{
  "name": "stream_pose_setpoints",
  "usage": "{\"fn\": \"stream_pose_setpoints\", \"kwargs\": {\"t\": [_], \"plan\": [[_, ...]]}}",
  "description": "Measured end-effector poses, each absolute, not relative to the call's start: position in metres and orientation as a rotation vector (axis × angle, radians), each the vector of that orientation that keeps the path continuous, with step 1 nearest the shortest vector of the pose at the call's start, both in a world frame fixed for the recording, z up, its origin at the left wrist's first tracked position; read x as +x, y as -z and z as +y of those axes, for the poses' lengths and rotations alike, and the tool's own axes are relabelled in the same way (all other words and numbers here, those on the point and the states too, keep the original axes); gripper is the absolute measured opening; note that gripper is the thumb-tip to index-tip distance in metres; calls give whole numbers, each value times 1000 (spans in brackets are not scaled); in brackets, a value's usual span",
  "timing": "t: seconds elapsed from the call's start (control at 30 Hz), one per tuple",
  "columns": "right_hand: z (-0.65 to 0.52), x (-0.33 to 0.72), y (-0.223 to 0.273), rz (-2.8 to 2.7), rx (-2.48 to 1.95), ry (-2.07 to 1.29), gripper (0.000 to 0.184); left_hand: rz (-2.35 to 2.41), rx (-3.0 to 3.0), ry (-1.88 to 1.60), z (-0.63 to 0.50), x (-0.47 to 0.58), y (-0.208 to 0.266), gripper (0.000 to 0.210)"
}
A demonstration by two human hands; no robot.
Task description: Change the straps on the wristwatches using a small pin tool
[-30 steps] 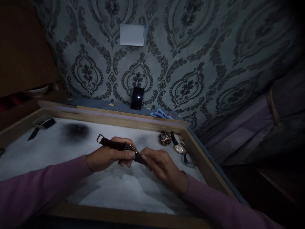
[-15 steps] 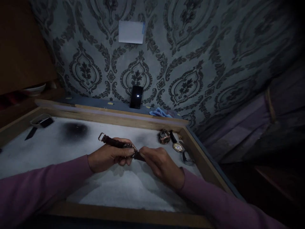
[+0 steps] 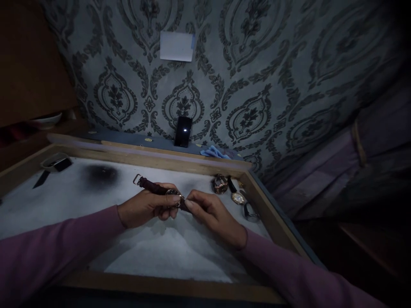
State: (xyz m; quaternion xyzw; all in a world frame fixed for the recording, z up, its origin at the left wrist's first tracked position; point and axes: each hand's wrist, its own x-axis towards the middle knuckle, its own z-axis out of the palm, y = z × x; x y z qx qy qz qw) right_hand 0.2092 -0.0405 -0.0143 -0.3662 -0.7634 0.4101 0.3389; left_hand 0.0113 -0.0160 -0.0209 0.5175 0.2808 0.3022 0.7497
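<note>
A wristwatch with a dark brown strap is held between both hands over the white tray floor. My left hand grips it at the case, thumb across the dial, while the buckle end of the strap sticks out to the upper left. My right hand pinches the strap just beside the case on the right, and its fingers hide most of that strap half. Part of the dark dial and a rose-gold-coloured rim show past the left thumb.
Inside the wooden-framed tray, several watches lie at the right, among them a gold-cased watch. A pale watch sits at the far left corner. Behind the frame stand a phone and a blue cloth.
My right hand has turned slightly, its thumb now showing on top of the strap near the case. The left hand keeps its grip on the watch.
</note>
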Motion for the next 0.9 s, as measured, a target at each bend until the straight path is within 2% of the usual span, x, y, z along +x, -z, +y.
{"fn": "stream_pose_setpoints", "kwargs": {"t": [0.37,0.9], "plan": [[-35,208,26,-1706,-1033,-1469,48,567,1019,-634,-13,9,22,29],[-33,208,20,-1676,-1109,-1309,46,532,1053,-652,-12,6,20,27]]}}
